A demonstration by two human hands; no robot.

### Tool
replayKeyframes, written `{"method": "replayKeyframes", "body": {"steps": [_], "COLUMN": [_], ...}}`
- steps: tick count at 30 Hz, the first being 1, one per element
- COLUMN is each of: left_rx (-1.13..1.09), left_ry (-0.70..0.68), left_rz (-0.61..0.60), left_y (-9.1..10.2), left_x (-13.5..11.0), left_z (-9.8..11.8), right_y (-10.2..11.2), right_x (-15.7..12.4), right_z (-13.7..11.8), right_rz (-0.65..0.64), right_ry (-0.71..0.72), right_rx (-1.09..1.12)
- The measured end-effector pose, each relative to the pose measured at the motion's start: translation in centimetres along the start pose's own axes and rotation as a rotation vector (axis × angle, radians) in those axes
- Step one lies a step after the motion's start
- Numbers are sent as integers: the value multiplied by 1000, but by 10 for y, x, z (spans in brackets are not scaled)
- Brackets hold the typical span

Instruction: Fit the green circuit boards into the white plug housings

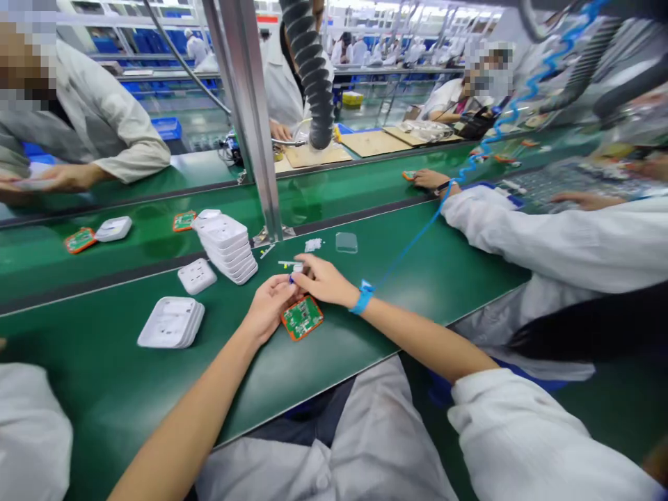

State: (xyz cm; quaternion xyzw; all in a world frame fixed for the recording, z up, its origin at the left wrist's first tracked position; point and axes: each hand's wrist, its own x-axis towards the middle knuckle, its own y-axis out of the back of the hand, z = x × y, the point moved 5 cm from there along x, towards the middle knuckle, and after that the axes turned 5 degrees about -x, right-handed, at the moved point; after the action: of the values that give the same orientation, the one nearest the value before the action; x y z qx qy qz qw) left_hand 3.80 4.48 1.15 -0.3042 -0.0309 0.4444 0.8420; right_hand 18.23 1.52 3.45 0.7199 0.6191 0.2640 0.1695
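My left hand (268, 307) and my right hand (326, 280) meet over the green worktop, fingers closed and thumbs together. Between their fingertips shows something small with a blue bit; its kind is too small to make out. Just below the fingers is a green circuit board (303, 319) in an orange frame, close against my left hand; whether that hand touches it I cannot tell. My right wrist wears a blue wrist strap (362, 297) with a coiled cord. Beyond my fingers lie a small pile of white parts (313, 245) and a clear square tray (346, 243).
To the left stand a tall stack of white plastic housings (227, 243), a single housing (197, 276) and a shorter stack (171, 322). A metal post (250, 125) rises behind them. Boards lie on the green conveyor (151, 223). A co-worker's hand (431, 179) reaches in at right.
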Motion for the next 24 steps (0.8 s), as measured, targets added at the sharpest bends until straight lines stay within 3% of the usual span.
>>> {"method": "replayKeyframes", "body": {"steps": [3, 7, 9, 11, 16, 19, 24], "left_rx": [97, 334, 435, 511, 611, 609, 580], "left_ry": [-60, -178, -223, -265, -304, -273, -245], "left_rz": [34, 76, 78, 90, 98, 43, 17], "left_y": [3, 8, 8, 9, 5, 0, -2], "left_x": [3, 3, 3, 2, -5, -8, -7], "left_z": [-3, -7, -8, -8, -5, -4, -3], "right_y": [-11, -15, -11, -4, 2, 4, 4], "right_x": [21, 20, 14, 9, 1, -1, -2], "right_z": [13, 28, 29, 25, 7, 5, 11], "right_rz": [-63, 29, 69, 95, 12, -13, -117], "right_ry": [-12, -56, -45, 9, 246, 317, 277], "right_rx": [419, 753, 721, 554, 263, 278, 460]}}
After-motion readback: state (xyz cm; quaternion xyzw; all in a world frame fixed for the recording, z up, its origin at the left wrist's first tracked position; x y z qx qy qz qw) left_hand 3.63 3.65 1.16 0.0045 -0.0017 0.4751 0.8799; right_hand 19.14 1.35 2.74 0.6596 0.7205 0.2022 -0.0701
